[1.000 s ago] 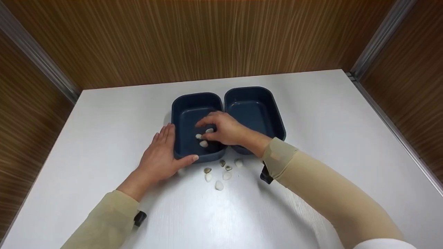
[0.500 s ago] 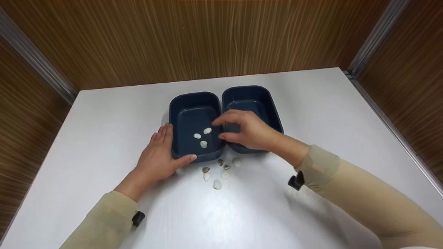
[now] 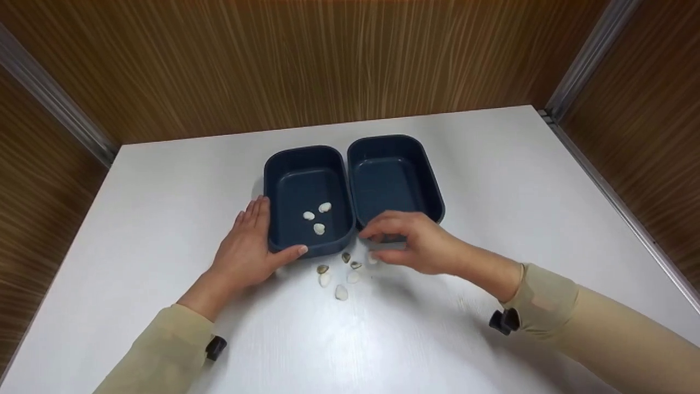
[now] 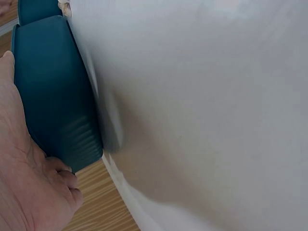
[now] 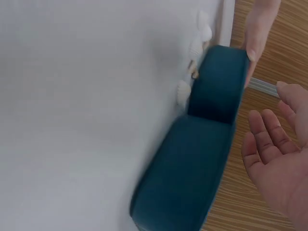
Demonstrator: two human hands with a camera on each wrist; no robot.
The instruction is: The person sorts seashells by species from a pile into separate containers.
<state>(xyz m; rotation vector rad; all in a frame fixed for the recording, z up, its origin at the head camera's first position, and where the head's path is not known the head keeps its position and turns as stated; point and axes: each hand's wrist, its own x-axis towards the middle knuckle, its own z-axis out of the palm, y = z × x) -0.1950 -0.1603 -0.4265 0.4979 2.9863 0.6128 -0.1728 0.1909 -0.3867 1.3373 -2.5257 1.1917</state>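
My right hand [image 3: 421, 243] hangs, thumb and fingers parted, holding nothing, by the right tray's [image 3: 391, 183] near edge. A white shell [image 3: 373, 258] shows beside my thumb. My left hand [image 3: 241, 249] braces the left tray [image 3: 307, 186] with straight fingers; three shells [image 3: 319, 229] lie inside. Other shells [image 3: 341, 293] lie before it on the table [image 3: 328, 350]. Dropping my thumb carelessly could scatter them; pale shells on white could make me misjudge a pinch.
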